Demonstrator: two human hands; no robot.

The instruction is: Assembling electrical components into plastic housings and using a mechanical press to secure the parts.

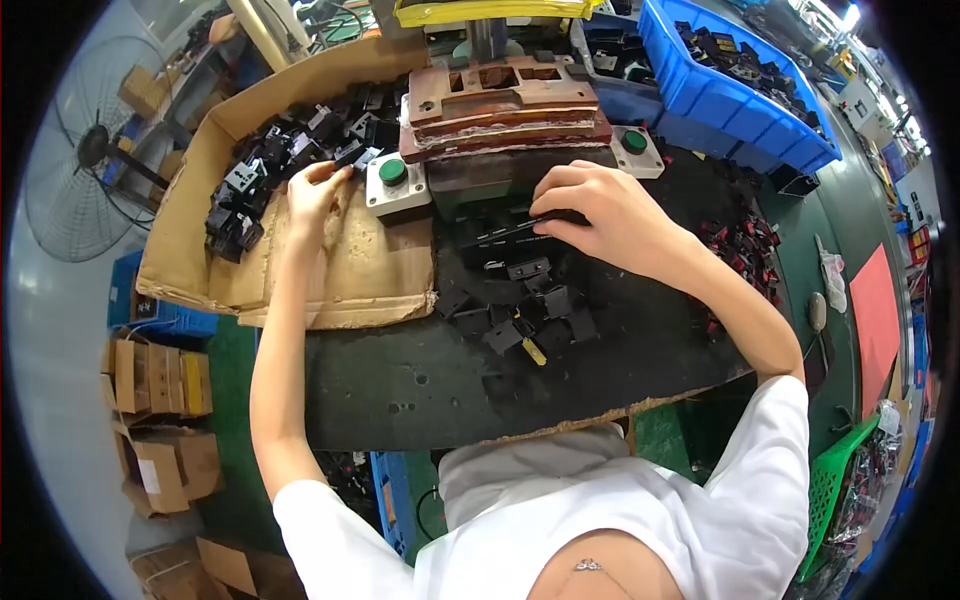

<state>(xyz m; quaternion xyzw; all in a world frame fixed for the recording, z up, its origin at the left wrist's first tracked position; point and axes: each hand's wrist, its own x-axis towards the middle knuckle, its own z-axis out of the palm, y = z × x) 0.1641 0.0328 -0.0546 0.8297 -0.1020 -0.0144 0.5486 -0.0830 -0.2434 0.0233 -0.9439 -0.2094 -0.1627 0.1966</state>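
Note:
My left hand is over the cardboard tray, its thumb and fingers pinched beside a heap of black plastic parts. Whatever lies between those fingertips is too small to make out. My right hand, fingers curled, grips the right end of a long black plastic housing with small white markings. The housing is just in front of a machine fixture of stacked brown plates. Nearer to me, several loose black plastic pieces lie on the dark table, with a small yellow piece among them.
Green push buttons on white boxes flank the fixture, a left button and a right button. The cardboard tray has raised walls. A blue bin of black parts stands back right, beyond red-and-black pieces. A fan stands left.

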